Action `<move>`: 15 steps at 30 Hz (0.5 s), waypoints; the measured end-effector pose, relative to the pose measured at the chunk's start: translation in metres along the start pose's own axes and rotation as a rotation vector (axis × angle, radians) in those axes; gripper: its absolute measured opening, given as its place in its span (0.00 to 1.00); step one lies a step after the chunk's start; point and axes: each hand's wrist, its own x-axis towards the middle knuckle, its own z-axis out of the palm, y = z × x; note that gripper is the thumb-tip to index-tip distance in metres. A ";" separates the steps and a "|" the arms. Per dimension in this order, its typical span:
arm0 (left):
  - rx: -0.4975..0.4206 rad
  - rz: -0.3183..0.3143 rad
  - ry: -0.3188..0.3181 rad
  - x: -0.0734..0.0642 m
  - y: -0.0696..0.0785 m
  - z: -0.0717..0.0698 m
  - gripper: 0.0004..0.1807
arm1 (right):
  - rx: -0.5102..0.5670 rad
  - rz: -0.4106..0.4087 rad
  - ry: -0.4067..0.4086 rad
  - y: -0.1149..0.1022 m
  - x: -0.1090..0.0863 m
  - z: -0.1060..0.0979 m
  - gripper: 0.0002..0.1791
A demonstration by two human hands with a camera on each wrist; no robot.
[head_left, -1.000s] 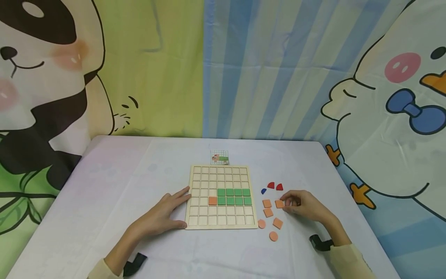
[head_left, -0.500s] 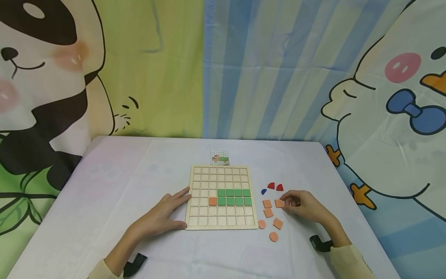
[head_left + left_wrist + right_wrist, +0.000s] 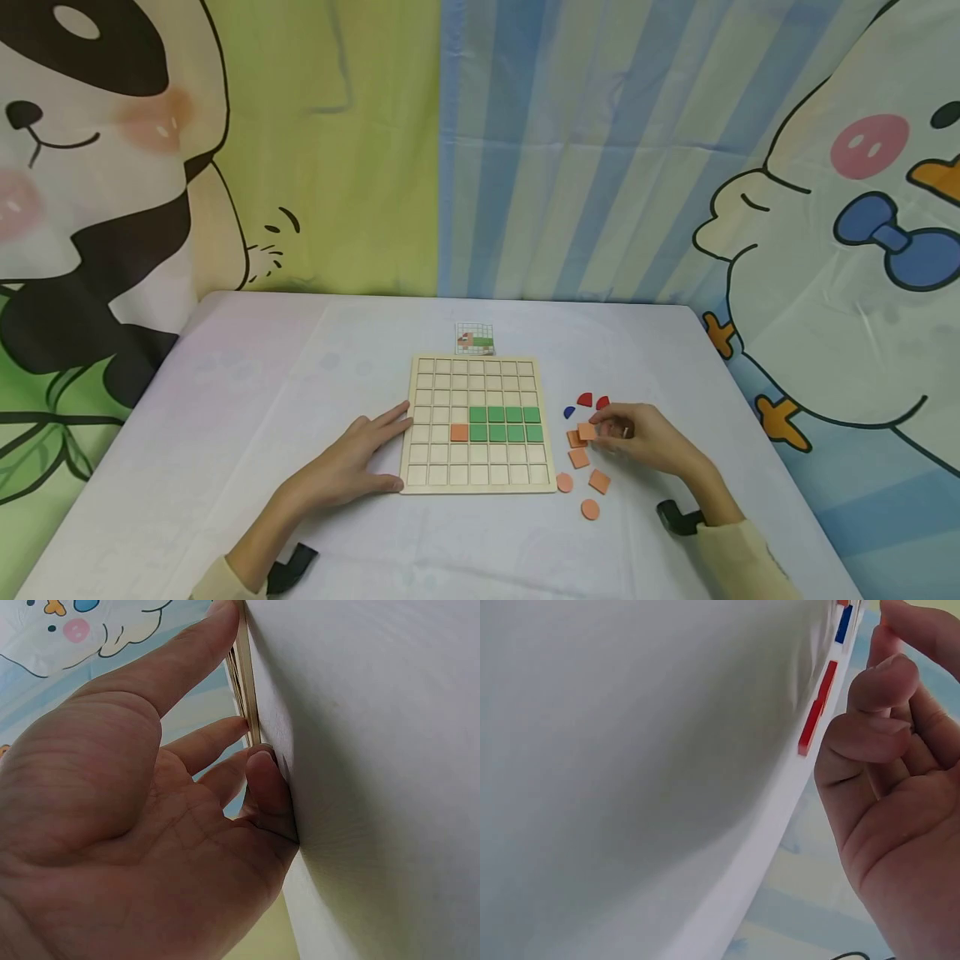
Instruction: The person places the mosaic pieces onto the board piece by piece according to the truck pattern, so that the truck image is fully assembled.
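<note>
The wooden grid board (image 3: 477,475) lies flat on the table, with two rows of green square tiles (image 3: 496,432) and one orange square tile (image 3: 458,432) set in its cells. My left hand (image 3: 341,467) rests at the board's left side, spread fingertips and thumb against the edge; the left wrist view shows the board's thin edge (image 3: 251,690) at those fingertips. To the right of the board, my right hand (image 3: 652,437) pinches an orange square tile (image 3: 587,432) between thumb and fingers. That tile overlaps another orange square (image 3: 574,439) in the head view.
Right of the board lie more orange squares (image 3: 599,482), two orange round pieces (image 3: 590,509), red quarter-circle pieces (image 3: 585,400) and a small blue piece (image 3: 569,412). A small printed pattern card (image 3: 474,339) sits behind the board. Cartoon curtains (image 3: 525,150) hang beyond the table.
My right hand has picked up the orange square tile it was touching and moved it a little left toward the board. The left hand and board have stayed in place.
</note>
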 end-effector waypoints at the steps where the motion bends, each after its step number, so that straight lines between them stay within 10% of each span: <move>1: 0.002 0.001 0.001 0.000 0.000 0.000 0.50 | -0.001 -0.008 0.000 -0.001 0.001 0.000 0.15; 15: 0.007 0.010 0.006 0.000 -0.001 0.001 0.49 | 0.043 -0.136 -0.025 -0.026 0.016 0.004 0.12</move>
